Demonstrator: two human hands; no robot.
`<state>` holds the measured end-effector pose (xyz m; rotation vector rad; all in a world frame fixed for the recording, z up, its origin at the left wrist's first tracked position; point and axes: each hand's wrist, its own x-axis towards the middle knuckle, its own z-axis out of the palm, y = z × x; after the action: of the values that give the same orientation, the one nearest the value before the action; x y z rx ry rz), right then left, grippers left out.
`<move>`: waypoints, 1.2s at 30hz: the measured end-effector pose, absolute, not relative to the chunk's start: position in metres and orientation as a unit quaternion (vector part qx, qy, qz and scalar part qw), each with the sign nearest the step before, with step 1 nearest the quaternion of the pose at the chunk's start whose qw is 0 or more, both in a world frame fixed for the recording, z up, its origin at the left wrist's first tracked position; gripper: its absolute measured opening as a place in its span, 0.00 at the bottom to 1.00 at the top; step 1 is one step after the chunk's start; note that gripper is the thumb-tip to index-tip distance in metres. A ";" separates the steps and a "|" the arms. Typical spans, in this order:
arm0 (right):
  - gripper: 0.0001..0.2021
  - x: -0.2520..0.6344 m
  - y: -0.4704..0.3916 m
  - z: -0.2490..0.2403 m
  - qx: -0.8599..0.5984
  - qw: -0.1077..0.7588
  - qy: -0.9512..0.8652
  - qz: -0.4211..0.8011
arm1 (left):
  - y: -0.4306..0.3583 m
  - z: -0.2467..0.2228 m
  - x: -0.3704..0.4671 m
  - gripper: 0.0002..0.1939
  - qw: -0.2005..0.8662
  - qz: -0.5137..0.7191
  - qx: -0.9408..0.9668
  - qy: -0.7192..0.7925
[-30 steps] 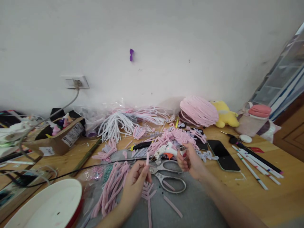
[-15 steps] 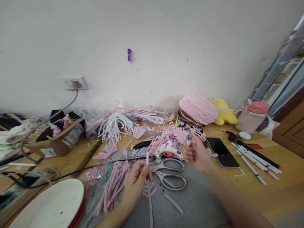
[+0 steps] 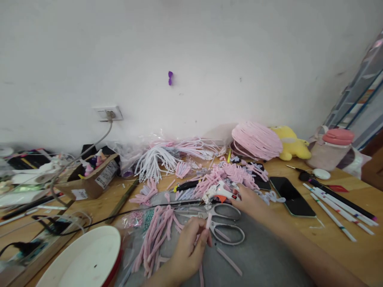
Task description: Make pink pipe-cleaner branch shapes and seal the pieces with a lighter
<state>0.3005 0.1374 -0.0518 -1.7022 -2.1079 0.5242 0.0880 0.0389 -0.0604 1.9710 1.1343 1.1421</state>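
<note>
The left hand (image 3: 188, 249) pinches a short pink pipe-cleaner piece (image 3: 208, 220) in its grip: a fuzzy, pale pink stick, held over the grey mat (image 3: 257, 259) just in front of the scissors (image 3: 226, 225). Its long axis stands nearly upright, free end pointing up and slightly away. The right hand (image 3: 249, 199) lies on the glue gun (image 3: 220, 191), a white tool with an orange trigger, its length running left-right on the counter (image 3: 329, 243). Whether that grip is closed, I cannot tell.
</note>
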 end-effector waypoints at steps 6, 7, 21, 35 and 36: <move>0.13 0.288 0.136 -0.026 -0.624 0.265 -0.715 0.171 | 0.035 -0.057 0.087 0.06 0.166 0.437 0.834 0.294; 0.13 0.282 0.142 -0.019 -0.624 0.272 -0.715 0.162 | 0.035 -0.058 0.087 0.06 0.164 0.435 0.836 0.293; 0.10 0.202 0.243 -0.032 -0.549 0.221 -0.782 0.194 | 0.039 -0.060 0.085 0.08 0.225 0.428 0.790 0.376; 0.24 0.255 0.183 -0.006 -0.498 0.345 -0.693 0.392 | 0.061 -0.048 0.093 0.09 0.449 0.482 0.583 0.476; 0.26 0.264 0.176 -0.005 -0.488 0.342 -0.671 0.442 | 0.067 -0.038 0.094 0.08 0.460 0.490 0.572 0.470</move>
<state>0.2642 0.1761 -0.0053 -1.2677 -1.7437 1.1497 0.0944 0.0670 -0.0384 1.4093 1.1582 1.2055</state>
